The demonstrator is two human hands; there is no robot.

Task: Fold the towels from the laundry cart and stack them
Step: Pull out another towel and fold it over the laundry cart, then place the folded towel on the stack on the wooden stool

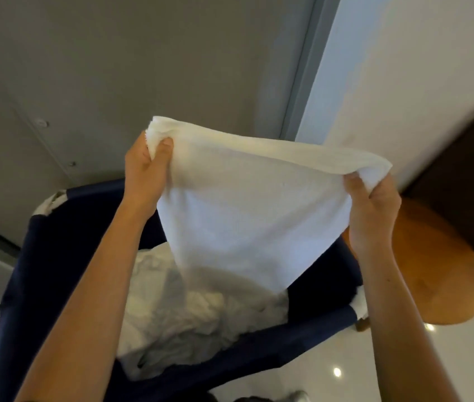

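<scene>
Head view: my left hand point(145, 172) pinches the upper left corner of the white towel point(247, 204), thumb curled into the cloth. My right hand point(370, 210) grips the upper right corner. The top edge runs between them. The rest hangs over the navy laundry cart point(50, 256), above the crumpled linen point(189, 314) inside. A round wooden table point(433, 271) crowds the cart's right edge, and bare wall fills the upper left.

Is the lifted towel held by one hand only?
No, the left hand and right hand each pinch a top corner of the towel.

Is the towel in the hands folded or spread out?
Spread out: left hand and right hand pinch the towel at its top corners; it hangs flat.
</scene>
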